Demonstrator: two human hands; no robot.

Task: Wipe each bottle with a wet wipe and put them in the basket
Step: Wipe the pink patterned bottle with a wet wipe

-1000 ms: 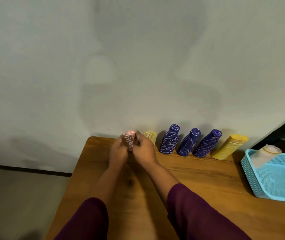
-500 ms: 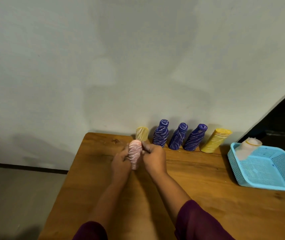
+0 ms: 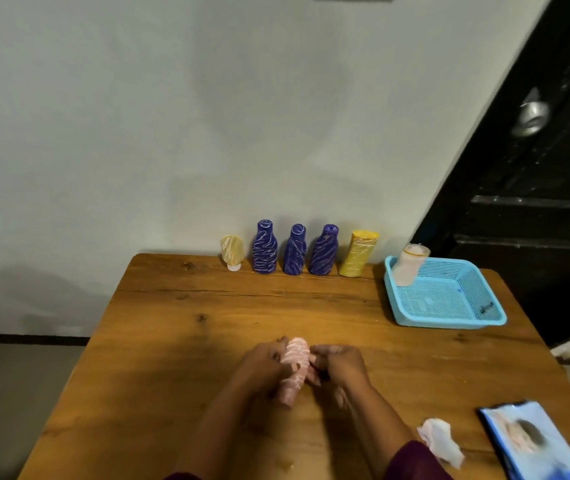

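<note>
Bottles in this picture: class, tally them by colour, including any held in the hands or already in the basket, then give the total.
Blue bottles: 3
Yellow bottles: 2
Pink bottle: 1
Whitish bottle: 1
Total: 7

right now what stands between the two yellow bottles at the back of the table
In the head view, three stand there: the left blue bottle, middle blue bottle and right blue bottle.

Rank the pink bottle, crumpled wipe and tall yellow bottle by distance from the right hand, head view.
1. pink bottle, in the right hand grip.
2. crumpled wipe, near edge, right side.
3. tall yellow bottle, back row, right end.
</note>
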